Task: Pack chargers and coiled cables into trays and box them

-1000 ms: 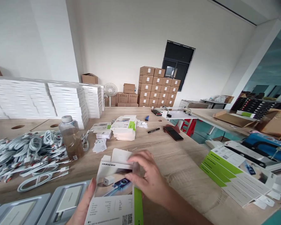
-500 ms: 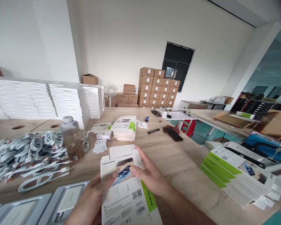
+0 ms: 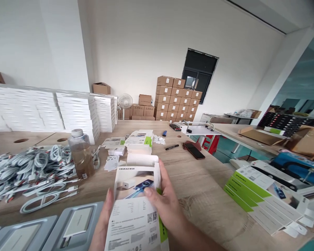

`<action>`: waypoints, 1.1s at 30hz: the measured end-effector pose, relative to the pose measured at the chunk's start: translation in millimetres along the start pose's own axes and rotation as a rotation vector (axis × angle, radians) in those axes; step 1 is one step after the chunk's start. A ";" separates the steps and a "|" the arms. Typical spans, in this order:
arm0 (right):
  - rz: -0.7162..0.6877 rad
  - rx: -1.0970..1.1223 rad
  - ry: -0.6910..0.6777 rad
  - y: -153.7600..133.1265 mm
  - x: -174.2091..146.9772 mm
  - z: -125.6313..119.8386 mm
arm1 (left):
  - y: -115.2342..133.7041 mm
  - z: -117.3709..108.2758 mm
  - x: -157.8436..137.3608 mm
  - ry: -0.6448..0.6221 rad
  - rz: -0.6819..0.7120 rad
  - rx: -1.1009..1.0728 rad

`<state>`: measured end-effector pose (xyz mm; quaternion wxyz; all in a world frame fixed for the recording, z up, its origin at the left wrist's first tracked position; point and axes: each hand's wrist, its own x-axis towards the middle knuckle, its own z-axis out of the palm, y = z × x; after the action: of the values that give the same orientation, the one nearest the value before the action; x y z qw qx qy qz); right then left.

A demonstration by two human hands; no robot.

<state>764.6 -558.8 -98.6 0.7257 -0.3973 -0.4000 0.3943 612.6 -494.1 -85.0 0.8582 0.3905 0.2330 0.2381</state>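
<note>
The right hand [image 3: 166, 200] is clamped on a white and green carton [image 3: 136, 209], its thumb pressed on the printed face by the pictured phone and its fingers wrapped around the right edge; the left hand [image 3: 103, 218] rests along the carton's left edge with the thumb upright, but its fingers are hidden behind, so I cannot tell how firmly it closes. The carton is held at the near side of the wooden table [image 3: 206, 195], its top flap [image 3: 142, 160] raised and its printed face turned toward the wearer. Just left of the left hand, a grey tray [image 3: 92, 223] holds a flat white block [image 3: 78, 221], with another such tray beside it. Beyond these lie a heap of white cables [image 3: 39, 165] and a bottle [image 3: 81, 157] of brownish liquid. Past the carton are small leaflets [image 3: 111, 162] and a pile of flattened packaging [image 3: 138, 141]; farther right, a black marker [image 3: 172, 147], a phone [image 3: 195, 151] and, near the table's right edge, a stack of similar cartons [image 3: 261, 198]
</note>
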 end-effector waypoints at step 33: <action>0.184 -0.180 -0.302 -4.7 8.8 -29.4 | 21.8 -1.9 0.4 0.385 0.436 0.454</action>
<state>795.3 -560.4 -102.8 0.5798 -0.4318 -0.5000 0.4769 606.9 -480.1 -69.2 0.6191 0.5596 0.3486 0.4268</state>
